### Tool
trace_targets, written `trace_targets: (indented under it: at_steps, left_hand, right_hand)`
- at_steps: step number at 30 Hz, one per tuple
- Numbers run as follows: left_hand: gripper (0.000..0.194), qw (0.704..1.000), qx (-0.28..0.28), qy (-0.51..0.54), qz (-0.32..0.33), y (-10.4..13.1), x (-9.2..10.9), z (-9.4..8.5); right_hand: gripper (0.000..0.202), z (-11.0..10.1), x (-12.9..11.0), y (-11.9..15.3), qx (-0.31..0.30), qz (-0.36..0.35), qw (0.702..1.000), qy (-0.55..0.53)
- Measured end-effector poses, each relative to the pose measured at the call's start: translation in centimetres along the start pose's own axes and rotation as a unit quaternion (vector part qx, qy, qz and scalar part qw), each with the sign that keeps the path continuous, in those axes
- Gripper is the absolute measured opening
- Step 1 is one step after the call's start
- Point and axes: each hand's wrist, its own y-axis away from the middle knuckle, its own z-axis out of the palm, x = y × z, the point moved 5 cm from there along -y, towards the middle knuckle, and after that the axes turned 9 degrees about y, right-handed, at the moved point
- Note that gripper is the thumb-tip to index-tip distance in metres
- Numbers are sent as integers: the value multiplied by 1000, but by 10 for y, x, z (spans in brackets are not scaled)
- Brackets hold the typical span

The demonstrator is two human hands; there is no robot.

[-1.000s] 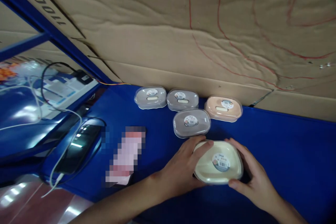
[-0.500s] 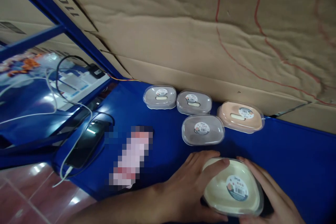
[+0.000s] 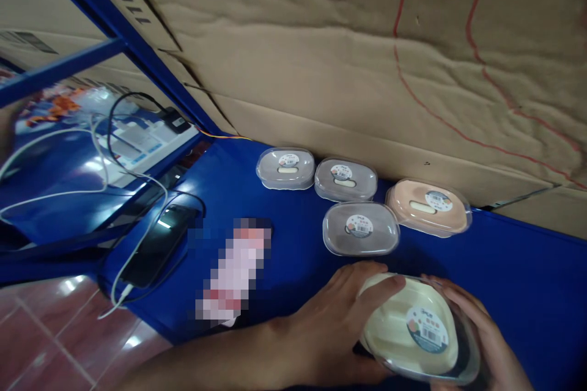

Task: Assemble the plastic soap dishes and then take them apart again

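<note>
A cream oval plastic box [image 3: 387, 324] with a round label is between my two hands at the lower right, tilted. My left hand [image 3: 342, 321] wraps its left side, thumb over the top edge. My right hand [image 3: 488, 330] curls round the right side, against the clear lid [image 3: 468, 357]; its lower fingers are partly cut off by the frame. The lid's rim stands out to the right past the cream body. Behind my hands lie a grey lidded box [image 3: 360, 241] and a peach one [image 3: 447, 222]. Two more grey boxes, a left one [image 3: 268, 172] and a middle one [image 3: 328, 186], stand farther back.
A cardboard wall [image 3: 293, 91] borders the blue tabletop [image 3: 220, 189]. On the left lie a blurred-out pink item [image 3: 236, 269], a dark phone [image 3: 158, 250] with a white cable [image 3: 132, 253], and a power strip [image 3: 158, 153] with chargers. A blue frame bar [image 3: 59, 70] crosses the upper left.
The clear lid now reaches farther right beyond the cream body, and my right hand has moved right with it. The whole view has shifted slightly. The other boxes stay in place.
</note>
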Motion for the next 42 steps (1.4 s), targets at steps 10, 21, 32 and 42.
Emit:
trace_targets:
  at_steps: [10,21,32,42]
  left_hand:
    - [114,997,-44,35,-49,-2,2,-4]
    - [115,996,-63,-19,-66,-4,-2,-1]
    - [109,997,-32,-43,-61,-2,-7,2]
    - [120,993,51,-105,22,1,-3,8]
  right_hand:
    - [96,2,6,3,-26,-15,996,83]
    - [96,-1,1,-4,-12,-29,994,103]
    - [100,2,-1,-6,-28,-20,989,144]
    - [99,3,-2,-6,-29,-22,987,154]
